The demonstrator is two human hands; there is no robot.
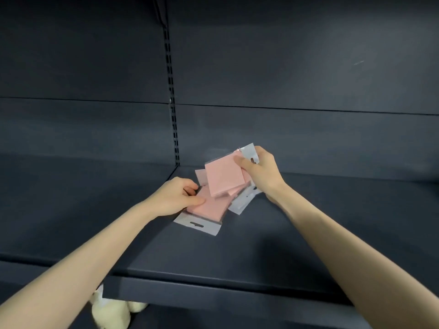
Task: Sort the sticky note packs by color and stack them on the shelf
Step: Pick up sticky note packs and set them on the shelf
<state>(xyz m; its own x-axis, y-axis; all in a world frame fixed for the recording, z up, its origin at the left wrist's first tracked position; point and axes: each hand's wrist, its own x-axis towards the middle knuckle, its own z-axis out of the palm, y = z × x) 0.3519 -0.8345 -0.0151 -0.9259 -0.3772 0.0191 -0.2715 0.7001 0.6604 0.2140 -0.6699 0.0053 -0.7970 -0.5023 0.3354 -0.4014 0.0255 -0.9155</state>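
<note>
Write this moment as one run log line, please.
left hand: holds lower pink pack | right hand: pinches top pink pack | place: dark shelf | pile: untidy

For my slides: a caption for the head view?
Left hand holds a pink pack on the dark shelf; right hand holds a second pack above.

We have bare forearms [95,245] along all their visible length; our left hand [177,195] and right hand [260,169] are bare too.
</note>
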